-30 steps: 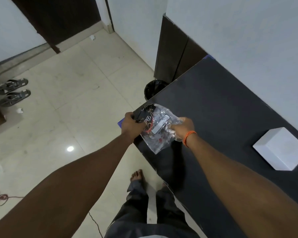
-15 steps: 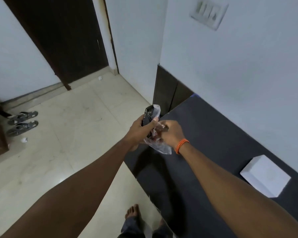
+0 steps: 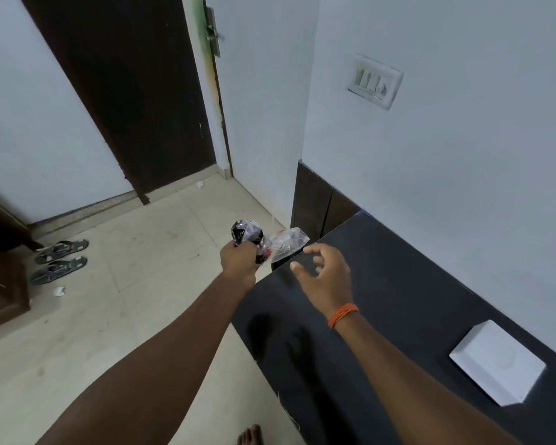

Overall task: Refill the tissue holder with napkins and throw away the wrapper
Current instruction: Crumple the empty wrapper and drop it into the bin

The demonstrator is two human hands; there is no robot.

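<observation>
My left hand (image 3: 239,260) is closed around the crumpled plastic wrapper (image 3: 264,240), which is clear with black and red print, and holds it past the far left corner of the black table (image 3: 382,284). My right hand (image 3: 326,274), with an orange thread at the wrist, hovers just right of the wrapper with fingers spread, holding nothing. A white square tissue holder (image 3: 498,366) lies on the table at the right, near the wall. The black bin seen earlier is out of sight behind my hands and the table corner.
Pale floor tiles (image 3: 126,284) spread out to the left. A pair of sandals (image 3: 60,260) rests by the dark door (image 3: 126,91). A dark cabinet panel (image 3: 315,203) stands beyond the table. One bare foot (image 3: 251,435) shows at the bottom edge.
My right hand has let go of the wrapper and opened. My left hand now grips the scrunched wrapper alone. The view has tilted up, hiding the bin.
</observation>
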